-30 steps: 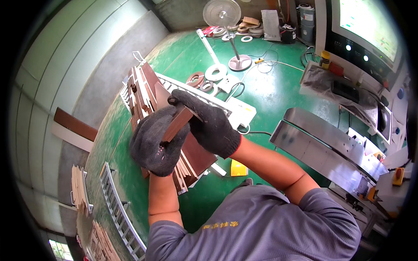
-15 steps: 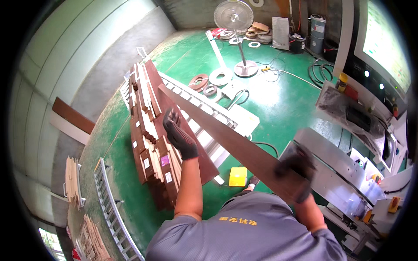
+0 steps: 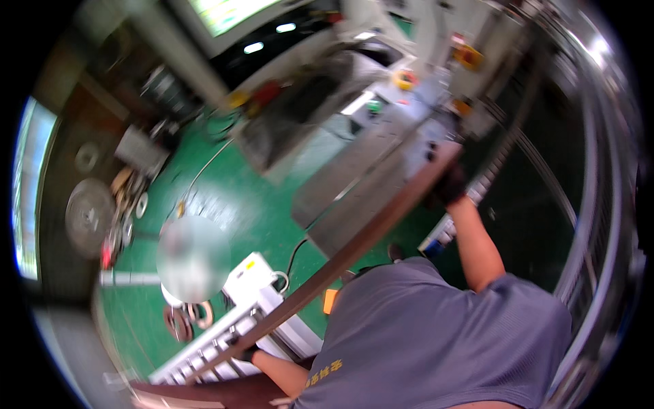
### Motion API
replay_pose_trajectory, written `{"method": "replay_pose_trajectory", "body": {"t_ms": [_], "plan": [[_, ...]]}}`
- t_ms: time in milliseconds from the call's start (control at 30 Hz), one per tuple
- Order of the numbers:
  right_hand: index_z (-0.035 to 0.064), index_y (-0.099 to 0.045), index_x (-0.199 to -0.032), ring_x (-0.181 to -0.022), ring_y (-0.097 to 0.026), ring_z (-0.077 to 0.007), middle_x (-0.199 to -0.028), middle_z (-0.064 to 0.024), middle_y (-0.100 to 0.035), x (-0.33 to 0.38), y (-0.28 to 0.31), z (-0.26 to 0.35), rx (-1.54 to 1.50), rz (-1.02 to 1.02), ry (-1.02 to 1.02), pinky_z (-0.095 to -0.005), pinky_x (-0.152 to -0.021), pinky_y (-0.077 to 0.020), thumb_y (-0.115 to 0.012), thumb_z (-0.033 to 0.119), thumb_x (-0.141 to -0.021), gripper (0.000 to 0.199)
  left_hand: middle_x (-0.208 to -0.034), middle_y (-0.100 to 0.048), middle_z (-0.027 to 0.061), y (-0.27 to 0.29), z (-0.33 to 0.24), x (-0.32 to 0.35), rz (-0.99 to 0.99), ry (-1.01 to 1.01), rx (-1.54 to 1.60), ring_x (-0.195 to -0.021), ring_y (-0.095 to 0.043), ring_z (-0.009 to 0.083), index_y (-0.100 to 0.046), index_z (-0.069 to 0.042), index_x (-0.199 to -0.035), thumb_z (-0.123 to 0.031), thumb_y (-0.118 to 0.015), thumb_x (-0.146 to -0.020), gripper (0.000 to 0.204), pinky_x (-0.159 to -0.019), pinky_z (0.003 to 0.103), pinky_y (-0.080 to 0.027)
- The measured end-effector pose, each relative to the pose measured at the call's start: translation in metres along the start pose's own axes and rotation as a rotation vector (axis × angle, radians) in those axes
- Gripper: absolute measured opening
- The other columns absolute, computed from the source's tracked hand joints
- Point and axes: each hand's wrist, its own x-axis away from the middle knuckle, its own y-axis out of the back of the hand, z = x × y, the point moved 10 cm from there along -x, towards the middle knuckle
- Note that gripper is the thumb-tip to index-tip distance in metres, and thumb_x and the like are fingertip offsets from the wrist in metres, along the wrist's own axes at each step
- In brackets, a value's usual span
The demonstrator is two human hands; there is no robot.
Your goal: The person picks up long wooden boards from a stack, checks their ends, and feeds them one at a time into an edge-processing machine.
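A long narrow brown board (image 3: 354, 247) runs slantwise across my front, from low on the left up to the right, its narrow edge facing up. Near its right end my right hand (image 3: 451, 185), in a dark glove, grips it from the near side. My left hand (image 3: 244, 348), gloved as well and blurred, holds the board toward its left end, over a white roller conveyor (image 3: 204, 354). The board's right end lies beside the grey metal table (image 3: 354, 184) of a machine; whether they touch I cannot tell.
Beyond the metal table stands a console with a lit screen (image 3: 231, 12) and a plastic-covered ledge (image 3: 293, 116). A larger brown panel (image 3: 204, 394) lies at the lower left. Edging rolls (image 3: 178, 322) and a fan (image 3: 90, 215) are on the left; metal rails (image 3: 579, 204) curve along the right.
My view and body have turned right toward the machine, and the board has swung with me. The left hand, earlier open beside the board, is now closed on it.
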Motion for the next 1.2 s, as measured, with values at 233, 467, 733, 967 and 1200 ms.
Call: {"method": "replay_pose_trajectory", "body": {"t_ms": [233,467,733,967,1200], "plan": [[0.0001,-0.061,-0.095,-0.054,-0.055,-0.0204,-0.066,-0.008,-0.056,0.002,0.111,-0.003,0.707,-0.647,-0.044,-0.0377,-0.047,-0.0458,-0.071,0.021,-0.077,0.03,-0.108,-0.067,0.0164,-0.021,0.036,-0.021,0.005,-0.005,-0.215,-0.103,-0.06,0.0267,-0.069,-0.004,-0.105,-0.034,-0.052,-0.092,0.037,-0.096,0.043,-0.044],[-0.0123,-0.045,-0.127,-0.075,-0.067,-0.0305,-0.091,-0.0244,-0.065,-0.036,0.074,-0.051,1.487,-0.316,0.282,-0.0392,-0.067,-0.0541,-0.069,0.028,-0.079,0.067,-0.108,-0.067,0.0158,-0.045,0.048,-0.016,0.039,-0.007,-0.227,-0.102,-0.061,0.0264,-0.068,-0.002,-0.106,-0.034,-0.054,-0.092,0.037,-0.095,0.042,-0.046],[-0.0201,0.005,-0.142,-0.09,-0.066,-0.0429,-0.091,-0.0368,-0.063,0.007,-0.025,-0.098,1.427,-0.165,-0.166,-0.0427,-0.08,-0.0528,-0.061,0.027,-0.08,0.102,-0.107,-0.068,0.0152,-0.069,0.075,-0.006,0.119,0.007,-0.239,-0.1,-0.063,0.0259,-0.067,-0.001,-0.106,-0.034,-0.056,-0.093,0.037,-0.094,0.04,-0.047],[-0.0189,0.007,-0.143,-0.088,-0.066,-0.0452,-0.091,-0.0374,-0.063,-0.008,-0.012,-0.088,1.348,-0.2,-0.101,-0.0455,-0.08,-0.0528,-0.06,0.026,-0.078,0.104,-0.106,-0.069,0.0146,-0.083,0.089,0.009,0.126,0.014,-0.288,-0.099,-0.064,0.0256,-0.066,0.0,-0.107,-0.034,-0.058,-0.093,0.038,-0.093,0.038,-0.048],[-0.0166,-0.002,-0.146,-0.091,-0.065,-0.0468,-0.092,-0.039,-0.062,-0.02,-0.002,-0.077,1.339,-0.267,-0.064,-0.0478,-0.081,-0.0525,-0.06,0.026,-0.077,0.099,-0.105,-0.07,0.014,-0.096,0.101,0.023,0.174,0.031,-0.268,-0.097,-0.065,0.0252,-0.066,0.002,-0.108,-0.034,-0.06,-0.093,0.038,-0.093,0.036,-0.049]]}}
